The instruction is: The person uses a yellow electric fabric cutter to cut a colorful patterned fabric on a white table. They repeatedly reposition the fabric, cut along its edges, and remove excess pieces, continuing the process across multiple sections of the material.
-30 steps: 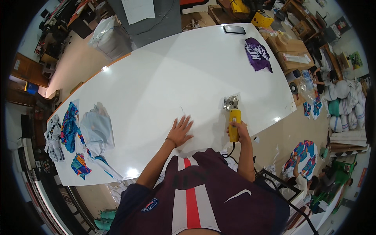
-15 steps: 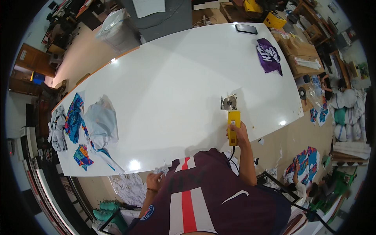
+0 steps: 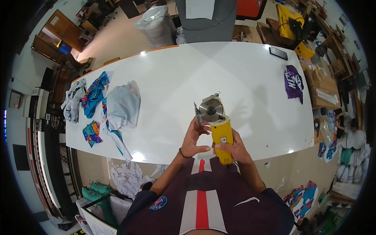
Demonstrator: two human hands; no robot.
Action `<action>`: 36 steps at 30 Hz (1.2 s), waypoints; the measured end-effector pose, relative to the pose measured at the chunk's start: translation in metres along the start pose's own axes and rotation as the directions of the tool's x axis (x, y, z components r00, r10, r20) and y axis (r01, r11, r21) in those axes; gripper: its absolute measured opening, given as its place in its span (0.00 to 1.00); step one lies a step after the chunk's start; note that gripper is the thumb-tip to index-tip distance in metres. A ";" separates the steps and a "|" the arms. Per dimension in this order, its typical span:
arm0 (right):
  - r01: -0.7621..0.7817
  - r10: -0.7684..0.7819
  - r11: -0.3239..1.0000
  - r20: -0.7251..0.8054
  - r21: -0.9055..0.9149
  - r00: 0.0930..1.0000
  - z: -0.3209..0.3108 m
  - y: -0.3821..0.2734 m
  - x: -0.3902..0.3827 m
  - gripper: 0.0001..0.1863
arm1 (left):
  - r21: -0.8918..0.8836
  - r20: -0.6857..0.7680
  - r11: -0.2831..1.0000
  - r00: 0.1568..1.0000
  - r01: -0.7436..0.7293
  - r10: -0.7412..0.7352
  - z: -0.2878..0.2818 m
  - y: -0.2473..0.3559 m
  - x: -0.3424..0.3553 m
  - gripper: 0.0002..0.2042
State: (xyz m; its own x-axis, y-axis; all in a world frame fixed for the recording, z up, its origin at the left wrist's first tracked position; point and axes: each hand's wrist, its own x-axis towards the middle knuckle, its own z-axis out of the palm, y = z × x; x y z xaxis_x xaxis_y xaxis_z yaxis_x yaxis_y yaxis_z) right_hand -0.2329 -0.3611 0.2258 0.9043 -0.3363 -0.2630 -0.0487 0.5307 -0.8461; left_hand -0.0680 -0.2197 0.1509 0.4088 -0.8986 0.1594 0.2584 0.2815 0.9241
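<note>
My right hand (image 3: 237, 150) is wrapped around the yellow body of an electric rotary fabric cutter (image 3: 222, 135), its thumb lying across the casing. The cutter is lifted toward me, with its round steel blade (image 3: 211, 109) facing up into view. Beside the blade, my left hand (image 3: 193, 138) has its thumb stretched out and its fingers apart. Its fingertips are at the cutter's metal foot (image 3: 197, 113); whether they press on it I cannot tell.
Beneath the cutter spreads a white table (image 3: 168, 90). Patterned fabric pieces (image 3: 95, 94) and a pale grey cloth (image 3: 123, 105) lie on its left. A purple cloth (image 3: 293, 83) and a phone (image 3: 278, 53) lie at the right. White scraps (image 3: 127, 176) cover floor at lower left.
The cutter has come up off the table toward me and slightly left, tilted blade-up. My left hand has risen from the table's near edge to the blade. The view has shifted.
</note>
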 end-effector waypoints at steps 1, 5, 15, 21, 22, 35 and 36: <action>0.012 -0.013 1.000 0.031 0.018 0.999 0.009 -0.004 0.000 0.28 | 0.003 0.001 1.000 1.000 -0.023 0.023 0.005 0.005 0.005 0.60; -0.021 0.017 0.999 0.089 0.040 0.996 0.036 -0.016 -0.002 0.30 | -0.066 0.034 0.997 0.999 0.044 -0.042 0.004 0.013 0.015 0.51; 0.126 -0.113 0.989 0.167 -0.072 0.979 0.058 -0.002 0.003 0.32 | -0.396 0.024 0.917 0.997 -0.053 0.068 0.027 0.040 0.020 0.40; 0.044 -0.037 0.998 0.168 -0.036 0.985 0.063 -0.006 0.001 0.29 | -0.426 -0.008 0.903 0.999 -0.050 0.051 0.027 0.039 0.016 0.40; 0.044 -0.037 0.998 0.162 -0.039 0.986 0.064 -0.006 0.001 0.29 | -0.432 -0.009 0.901 0.999 -0.051 0.052 0.027 0.039 0.016 0.39; 0.053 -0.038 0.997 0.216 -0.063 0.976 0.067 -0.008 0.001 0.33 | -0.515 0.073 0.853 0.988 -0.081 0.138 0.024 0.048 0.027 0.71; 0.050 -0.035 0.997 0.222 -0.065 0.975 0.066 -0.007 0.001 0.33 | -0.513 0.073 0.854 0.987 -0.086 0.143 0.024 0.048 0.027 0.70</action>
State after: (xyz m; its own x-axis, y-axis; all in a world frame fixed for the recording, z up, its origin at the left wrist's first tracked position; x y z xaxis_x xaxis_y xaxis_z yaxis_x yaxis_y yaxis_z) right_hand -0.2039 -0.3136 0.2626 0.9769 -0.1736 -0.1243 -0.0307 0.4618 -0.8865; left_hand -0.0653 -0.2388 0.2077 0.3769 -0.8710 0.3152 0.6342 0.4906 0.5976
